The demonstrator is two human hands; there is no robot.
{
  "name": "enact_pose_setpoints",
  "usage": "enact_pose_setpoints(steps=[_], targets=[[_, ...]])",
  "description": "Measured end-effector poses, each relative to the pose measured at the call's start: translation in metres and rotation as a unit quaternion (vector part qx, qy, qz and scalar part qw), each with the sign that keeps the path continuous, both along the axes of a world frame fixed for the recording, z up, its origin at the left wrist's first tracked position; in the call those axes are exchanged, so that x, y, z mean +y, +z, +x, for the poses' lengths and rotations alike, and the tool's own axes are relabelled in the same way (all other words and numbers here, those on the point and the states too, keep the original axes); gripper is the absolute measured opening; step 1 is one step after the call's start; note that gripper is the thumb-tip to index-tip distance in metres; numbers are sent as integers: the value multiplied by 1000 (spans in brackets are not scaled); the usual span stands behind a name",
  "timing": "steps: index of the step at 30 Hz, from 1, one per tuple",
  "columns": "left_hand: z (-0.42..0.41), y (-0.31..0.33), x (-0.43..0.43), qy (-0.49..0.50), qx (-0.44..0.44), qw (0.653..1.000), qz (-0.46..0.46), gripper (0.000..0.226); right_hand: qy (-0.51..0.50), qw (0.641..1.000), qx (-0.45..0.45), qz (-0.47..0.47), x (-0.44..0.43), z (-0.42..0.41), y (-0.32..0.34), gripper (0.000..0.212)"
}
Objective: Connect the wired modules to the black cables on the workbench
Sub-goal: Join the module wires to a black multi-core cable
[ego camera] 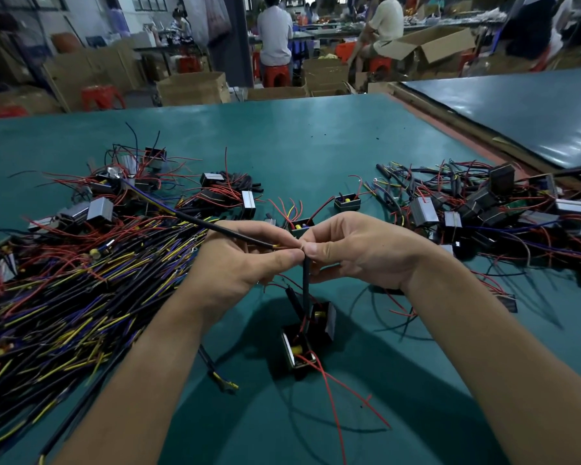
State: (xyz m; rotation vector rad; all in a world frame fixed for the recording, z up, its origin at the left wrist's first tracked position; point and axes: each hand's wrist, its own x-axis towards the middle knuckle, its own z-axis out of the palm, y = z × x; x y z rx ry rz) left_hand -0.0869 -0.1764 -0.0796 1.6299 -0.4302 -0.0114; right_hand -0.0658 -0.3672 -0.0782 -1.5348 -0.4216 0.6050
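Wired modules [299, 350] sit low in the middle of the view, just below our hands and above the green bench [316, 146]; we cannot tell whether they hang free or touch it. A black lead [306, 286] rises straight from them to our right hand [356, 250], whose thumb and forefinger pinch its upper end. Our left hand [245, 260] is curled round a black cable [222, 229], thumb pressing it near the tip, where a bit of yellow core shows. The cable runs up and away to the left over the pile of cables [64, 297]. The two ends meet right between our fingertips.

As we judge it, the join is being made now, and doing it well is a matter of alignment. We should keep both pinches close to the ends so neither end bends away, bring them in on one line and not at the present right angle, and let the weight below pull the lead straight. Loose red wires [342, 394] trail from the modules, and we should keep them out of the joint. The heap of modules [483, 206] on the right lies well apart.
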Motion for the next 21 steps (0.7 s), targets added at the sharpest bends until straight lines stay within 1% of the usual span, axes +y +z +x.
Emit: enact_pose_setpoints(steps=[1,4,7,11,16,19,21], targets=[[0,0,-1,3,-4,1000,1,7,-2,1000,-8,-6,0,0,0,11],[0,-1,-1,5,-11,1000,3,7,-6,999,-25,-20,0,0,1,20],[2,-3,0,-12,0,1000,-6,7,-2,999,-29,-24,0,-2,4,22],[4,-5,0,-29,13,999,-13,5,5,999,-39,-37,0,-4,7,23],[3,-6,0,-48,0,999,-12,10,21,996,-52,-63,-2,-5,8,24],[2,-4,1,-41,-3,999,-11,11,14,997,-48,-62,-3,-5,8,24],[2,-4,1,-22,-1,1000,-7,7,-5,997,-47,-56,-3,-4,7,25]])
